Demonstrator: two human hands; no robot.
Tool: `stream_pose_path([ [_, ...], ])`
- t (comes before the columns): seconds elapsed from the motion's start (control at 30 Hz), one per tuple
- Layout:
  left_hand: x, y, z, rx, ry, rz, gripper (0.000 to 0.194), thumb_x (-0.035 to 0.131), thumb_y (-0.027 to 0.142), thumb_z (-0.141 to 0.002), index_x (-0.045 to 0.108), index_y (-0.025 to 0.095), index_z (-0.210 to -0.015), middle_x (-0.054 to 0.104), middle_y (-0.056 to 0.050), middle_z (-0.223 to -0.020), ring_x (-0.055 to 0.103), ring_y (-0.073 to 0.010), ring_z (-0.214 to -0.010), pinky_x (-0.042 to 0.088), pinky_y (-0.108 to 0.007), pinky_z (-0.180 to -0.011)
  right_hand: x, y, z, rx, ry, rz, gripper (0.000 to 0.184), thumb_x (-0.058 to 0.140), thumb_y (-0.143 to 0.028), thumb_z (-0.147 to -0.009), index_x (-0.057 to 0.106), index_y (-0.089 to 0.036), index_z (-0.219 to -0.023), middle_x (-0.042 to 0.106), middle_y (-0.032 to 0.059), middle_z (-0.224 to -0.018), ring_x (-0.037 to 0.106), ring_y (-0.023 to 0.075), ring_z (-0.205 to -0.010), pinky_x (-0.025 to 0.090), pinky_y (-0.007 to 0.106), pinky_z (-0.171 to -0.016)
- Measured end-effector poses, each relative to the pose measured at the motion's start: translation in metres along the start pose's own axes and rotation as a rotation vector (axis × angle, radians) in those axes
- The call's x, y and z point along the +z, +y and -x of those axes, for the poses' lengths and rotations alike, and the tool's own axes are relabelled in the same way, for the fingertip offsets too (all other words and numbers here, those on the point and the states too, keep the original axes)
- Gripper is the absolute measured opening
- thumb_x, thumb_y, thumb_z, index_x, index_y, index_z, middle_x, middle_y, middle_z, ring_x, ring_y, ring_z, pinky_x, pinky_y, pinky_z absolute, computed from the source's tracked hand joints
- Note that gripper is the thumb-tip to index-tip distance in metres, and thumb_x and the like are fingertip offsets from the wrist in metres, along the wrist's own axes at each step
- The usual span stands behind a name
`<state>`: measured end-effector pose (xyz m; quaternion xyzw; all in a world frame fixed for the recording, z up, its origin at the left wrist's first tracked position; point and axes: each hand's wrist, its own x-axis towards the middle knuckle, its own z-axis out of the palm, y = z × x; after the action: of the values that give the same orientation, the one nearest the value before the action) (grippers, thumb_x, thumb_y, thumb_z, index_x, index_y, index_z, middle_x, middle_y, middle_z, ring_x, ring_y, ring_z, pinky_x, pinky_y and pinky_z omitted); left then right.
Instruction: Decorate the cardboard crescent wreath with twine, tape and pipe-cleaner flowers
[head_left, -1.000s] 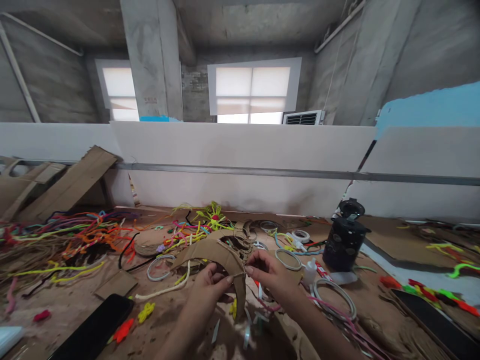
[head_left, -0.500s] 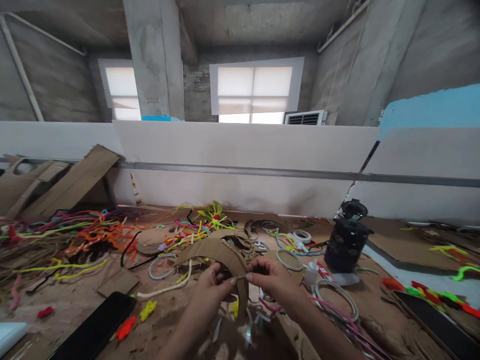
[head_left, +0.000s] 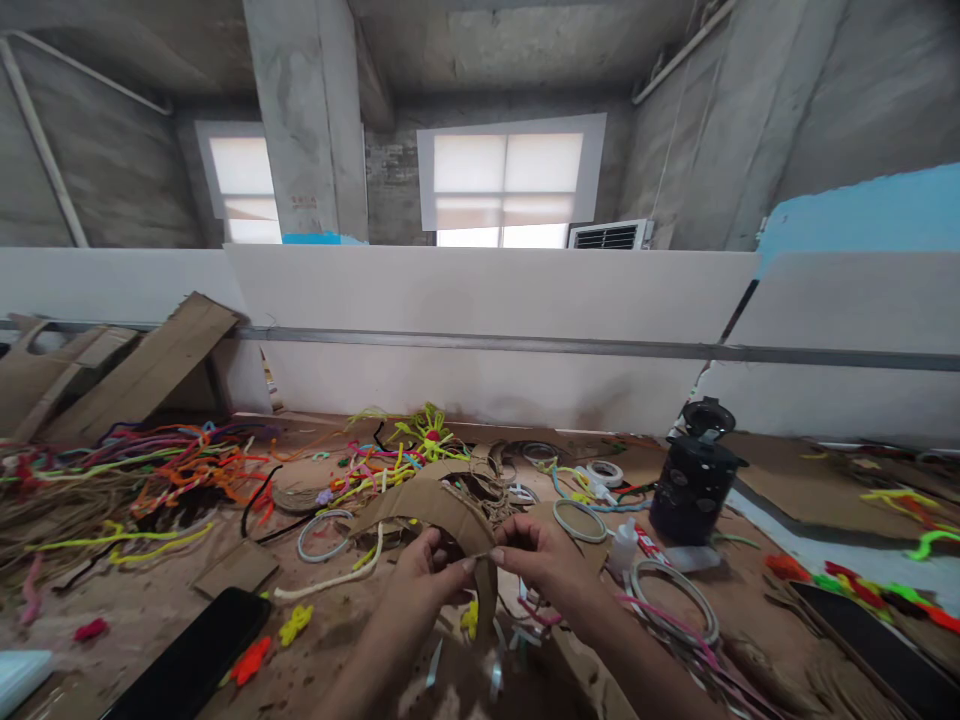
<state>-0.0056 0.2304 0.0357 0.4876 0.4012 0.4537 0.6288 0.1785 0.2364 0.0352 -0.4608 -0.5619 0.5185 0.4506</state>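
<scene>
Both my hands meet low in the middle of the view over a curved strip of brown cardboard [head_left: 420,507]. My left hand [head_left: 424,580] is closed, its thumb and fingers pinching the strip's near end. My right hand [head_left: 538,555] is closed too, pinching a thin string or twine against the same end of the strip. The fingertips of both hands almost touch. The cardboard arcs up and to the left from the hands, above the table [head_left: 150,610].
Piles of coloured pipe cleaners [head_left: 150,470] lie left and behind. Rings [head_left: 321,535], tape rolls [head_left: 601,472], a small white bottle [head_left: 621,545] and a black jar [head_left: 694,480] stand right of my hands. A black phone [head_left: 187,660] lies front left. White partition boards [head_left: 487,330] close the back.
My hands stay pinched on the cardboard strip's end; they have drawn slightly closer together and shifted a little right. Nothing else on the table has moved.
</scene>
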Motion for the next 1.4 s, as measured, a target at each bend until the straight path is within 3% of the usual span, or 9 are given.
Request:
stream_pose_path([
  [0.5,0.005,0.002,0.001,0.056,0.037,0.061,0.035,0.086,0.028,-0.049,0.063,0.017,-0.073,0.069,0.000,-0.063,0.064,-0.0177,-0.063,0.047,-0.027,-0.057,0.007,0.000,0.000,-0.033,-0.014,-0.019,0.022,0.072,-0.032,-0.056,0.058,-0.019,-0.066,0.052,-0.0049,-0.060,0.043,0.0117,-0.058,0.030,0.026,-0.056],
  [0.8,0.000,0.002,0.000,0.004,0.007,-0.054,0.041,0.084,0.035,-0.053,0.064,0.017,-0.084,0.074,-0.006,-0.080,0.067,-0.0205,-0.068,0.048,-0.028,-0.057,0.005,0.002,-0.001,-0.006,-0.008,-0.015,0.020,0.072,-0.031,-0.055,0.058,-0.020,-0.065,0.050,-0.0061,-0.057,0.039,0.0109,-0.055,0.029,0.025,-0.053],
  [1.07,0.005,0.003,0.001,0.021,0.027,0.010,0.039,0.086,0.034,-0.049,0.061,0.019,-0.076,0.071,-0.002,-0.067,0.063,-0.0182,-0.064,0.044,-0.027,-0.058,0.007,-0.003,0.003,-0.008,-0.025,-0.015,0.025,0.077,-0.034,-0.057,0.060,-0.020,-0.068,0.053,-0.0045,-0.062,0.042,0.0122,-0.058,0.030,0.025,-0.055],
  [1.23,0.006,0.006,0.004,0.049,0.050,0.000,0.030,0.082,0.029,-0.049,0.061,0.020,-0.068,0.067,0.001,-0.061,0.062,-0.0187,-0.061,0.046,-0.029,-0.061,0.012,0.000,0.002,-0.007,0.004,-0.010,0.025,0.075,-0.033,-0.055,0.055,-0.021,-0.064,0.046,-0.0067,-0.057,0.038,0.0113,-0.055,0.027,0.025,-0.053],
  [1.4,-0.001,-0.006,-0.003,0.024,0.036,-0.006,0.035,0.082,0.033,-0.052,0.064,0.018,-0.078,0.071,-0.002,-0.068,0.063,-0.0183,-0.060,0.045,-0.028,-0.056,0.006,-0.001,0.001,0.022,-0.027,-0.022,0.030,0.078,-0.040,-0.056,0.061,-0.019,-0.069,0.052,-0.0046,-0.060,0.037,0.0106,-0.053,0.026,0.025,-0.051],
])
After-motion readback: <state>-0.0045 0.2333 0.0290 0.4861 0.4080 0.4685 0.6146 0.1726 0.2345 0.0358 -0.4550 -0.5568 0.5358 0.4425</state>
